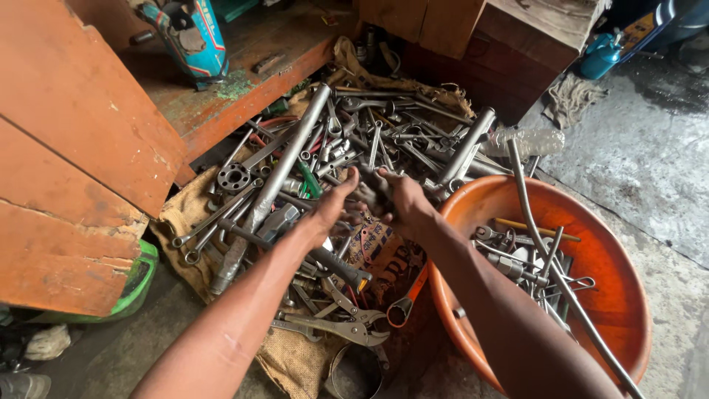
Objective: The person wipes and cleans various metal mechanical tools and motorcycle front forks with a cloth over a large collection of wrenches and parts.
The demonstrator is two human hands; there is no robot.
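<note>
Both hands meet over the pile of wrenches on the sack. The fingers of the left hand and right hand curl around a small dark part, seemingly gripping it, though blur hides detail. Orange tub crowds the right forearm; wooden boards hem the left.

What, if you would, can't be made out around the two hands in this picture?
Head view only:
- What the left hand and right hand hold: a small dark thing, blurred and covered by fingers.
- Sack print: partly under tools.
- Orange tub: near rim behind the right forearm.
- Long rod: its end cut off by the bottom edge.
</note>
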